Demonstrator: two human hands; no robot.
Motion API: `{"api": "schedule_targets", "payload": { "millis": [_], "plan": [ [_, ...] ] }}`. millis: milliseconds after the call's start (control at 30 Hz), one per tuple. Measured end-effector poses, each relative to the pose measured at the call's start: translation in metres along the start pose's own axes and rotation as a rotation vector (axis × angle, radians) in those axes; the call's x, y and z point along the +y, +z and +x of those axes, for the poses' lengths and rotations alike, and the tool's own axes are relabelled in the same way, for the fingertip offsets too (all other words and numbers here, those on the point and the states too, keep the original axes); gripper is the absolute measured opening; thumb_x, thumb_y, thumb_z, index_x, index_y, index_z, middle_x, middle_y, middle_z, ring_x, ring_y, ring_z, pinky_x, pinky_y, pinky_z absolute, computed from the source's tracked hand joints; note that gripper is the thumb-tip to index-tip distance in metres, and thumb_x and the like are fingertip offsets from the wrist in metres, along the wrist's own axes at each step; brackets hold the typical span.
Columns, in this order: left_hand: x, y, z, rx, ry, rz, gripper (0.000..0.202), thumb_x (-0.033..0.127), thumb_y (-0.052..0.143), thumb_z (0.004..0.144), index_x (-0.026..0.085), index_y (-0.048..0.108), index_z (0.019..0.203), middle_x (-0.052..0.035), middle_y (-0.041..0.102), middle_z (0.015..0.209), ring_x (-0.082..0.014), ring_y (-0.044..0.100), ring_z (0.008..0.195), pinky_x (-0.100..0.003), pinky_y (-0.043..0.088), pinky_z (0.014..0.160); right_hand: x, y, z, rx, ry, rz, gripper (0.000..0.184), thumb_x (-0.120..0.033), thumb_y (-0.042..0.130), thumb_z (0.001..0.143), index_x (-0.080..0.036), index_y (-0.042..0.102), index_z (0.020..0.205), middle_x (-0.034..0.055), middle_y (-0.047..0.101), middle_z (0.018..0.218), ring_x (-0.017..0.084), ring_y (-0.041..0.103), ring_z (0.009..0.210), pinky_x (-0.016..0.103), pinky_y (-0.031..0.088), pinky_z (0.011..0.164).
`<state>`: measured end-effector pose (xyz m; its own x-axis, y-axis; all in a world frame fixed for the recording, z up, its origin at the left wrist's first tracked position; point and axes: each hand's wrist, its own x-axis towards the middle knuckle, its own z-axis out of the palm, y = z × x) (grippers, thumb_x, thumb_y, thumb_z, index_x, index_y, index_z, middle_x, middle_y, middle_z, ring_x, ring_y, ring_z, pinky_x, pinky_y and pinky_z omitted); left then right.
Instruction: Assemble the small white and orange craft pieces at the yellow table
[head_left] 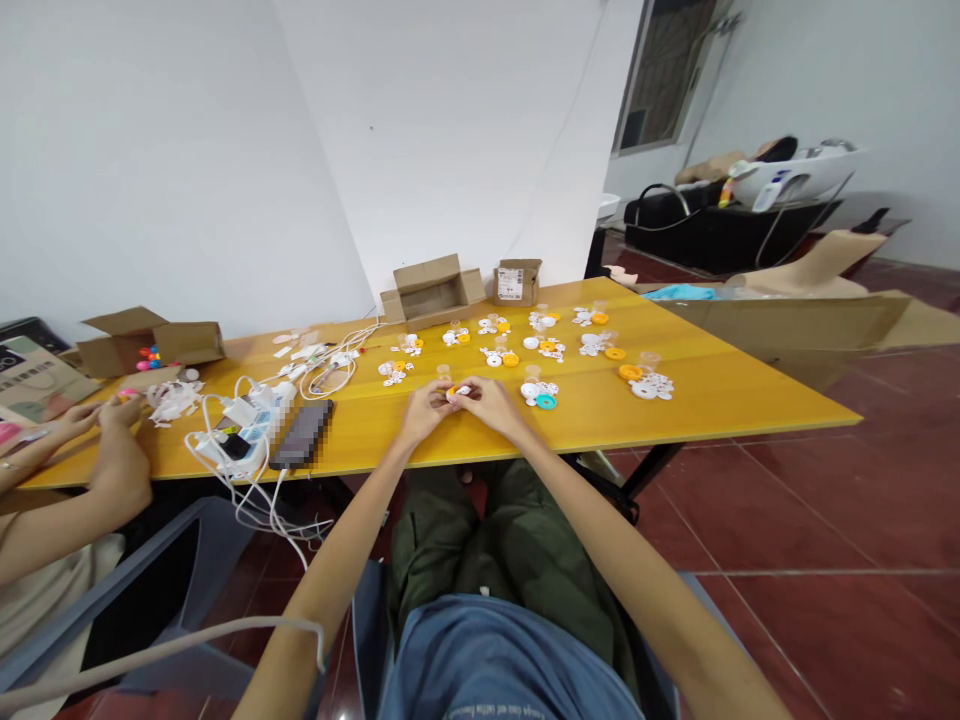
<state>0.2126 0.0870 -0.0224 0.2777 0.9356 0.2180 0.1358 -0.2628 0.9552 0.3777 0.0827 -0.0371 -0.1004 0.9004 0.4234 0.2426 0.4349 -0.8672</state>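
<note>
Item: one small orange-and-white piece point(452, 396), held above the table point(720, 395), near its front edge. Left hand point(426, 410) and right hand point(487, 403): fingertips closed on it from either side, neither clearly nearer; too small here to tell its long axis.
Along the front edge, left of the hands: one dark phone point(301, 436).
Right of the right hand: one teal ring point(546, 402), beside white discs.
Just beyond the fingers: one clear cup point(444, 372).
Toward the right edge: one orange ring point(630, 372).
Back edge: one open carton point(431, 308); one smaller box point(517, 284).
</note>
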Motion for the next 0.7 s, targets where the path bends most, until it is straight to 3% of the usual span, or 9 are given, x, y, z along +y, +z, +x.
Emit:
{"api": "schedule_targets", "payload": {
  "millis": [133, 433, 700],
  "plan": [
    [-0.0029, -0.0008, 0.0000, 0.009, 0.063, 0.070, 0.036, 0.034, 0.088, 0.067, 0.019, 0.070, 0.094, -0.0042, 0.077, 0.083, -0.0220, 0.075, 0.080, -0.033, 0.061, 0.077, 0.0006, -0.0009, 0.0006, -0.007, -0.023, -0.049, 0.020, -0.041, 0.074, 0.080, -0.022, 0.072, 0.076, 0.0022, 0.074, 0.072, 0.019, 0.068, 0.068, 0.029, 0.051, 0.064],
    [-0.0046, -0.0031, 0.0003, 0.030, 0.305, 0.218, 0.025, 0.031, 0.081, 0.076, 0.021, 0.069, 0.095, -0.0045, 0.071, 0.103, -0.0170, 0.072, 0.083, -0.029, 0.059, 0.076, -0.0062, -0.0010, 0.0002, -0.013, 0.023, -0.098, 0.023, -0.040, 0.071, 0.081, -0.020, 0.070, 0.071, 0.0028, 0.073, 0.069, 0.019, 0.066, 0.067, 0.028, 0.048, 0.062],
    [-0.0089, -0.0041, 0.0024, -0.030, 0.068, 0.025, 0.052, 0.034, 0.089, 0.065, 0.021, 0.064, 0.109, -0.0043, 0.073, 0.101, -0.0169, 0.073, 0.079, -0.031, 0.060, 0.076, -0.0040, -0.0004, 0.0003, -0.003, 0.033, -0.057, 0.021, -0.040, 0.072, 0.080, -0.020, 0.070, 0.074, 0.0030, 0.073, 0.071, 0.020, 0.068, 0.069, 0.029, 0.050, 0.064]
  ]
}}
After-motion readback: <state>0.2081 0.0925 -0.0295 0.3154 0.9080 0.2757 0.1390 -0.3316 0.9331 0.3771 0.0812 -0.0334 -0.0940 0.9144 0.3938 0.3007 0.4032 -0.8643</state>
